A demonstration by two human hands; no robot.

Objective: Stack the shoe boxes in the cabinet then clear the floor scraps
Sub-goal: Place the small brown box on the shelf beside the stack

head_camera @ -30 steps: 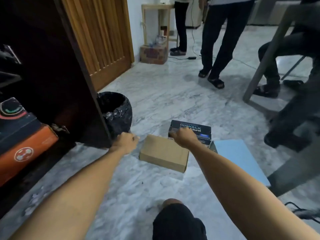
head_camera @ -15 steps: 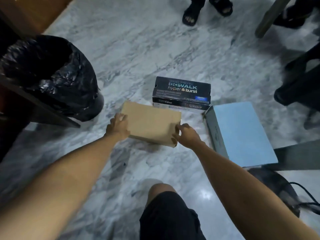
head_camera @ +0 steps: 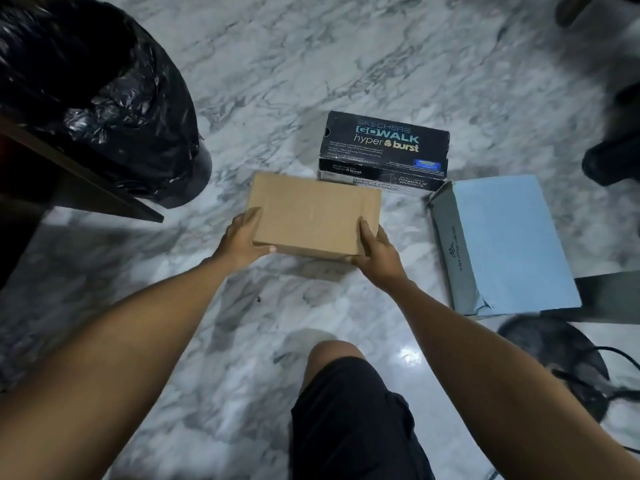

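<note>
A: Right, the plain brown cardboard box [head_camera: 313, 213] is in both hands. The left hand [head_camera: 242, 237] wraps its near left corner, thumb along the front edge and fingers up the side. The right hand [head_camera: 375, 251] clamps the near right corner the same way.

B: Is it off the floor?

A: It looks lifted a little, with a shadow under the near edge on the marble floor [head_camera: 346, 64], but I can't say for certain.

B: How would you carry it well?

A: I'd slide the fingers further underneath so the weight sits on them and not on a pinch at two corners. Keep it level and raise it straight, because the black Skechers GOwalk box [head_camera: 384, 147] sits just behind, close enough to be nudged. Then turn left toward the dark wooden cabinet edge [head_camera: 79, 178].

B: What's inside the boxes?

A: I cannot tell. The brown one is shut, and so is the Skechers box. The pale blue shoe box [head_camera: 502, 240] lies to the right with its lid on, one near corner crushed.

B: And the bin?

A: The bin with a black liner [head_camera: 104, 98] stands open beside the cabinet. Its inside is too dark to show any contents. I'd judge it handy for the scraps later.
</note>
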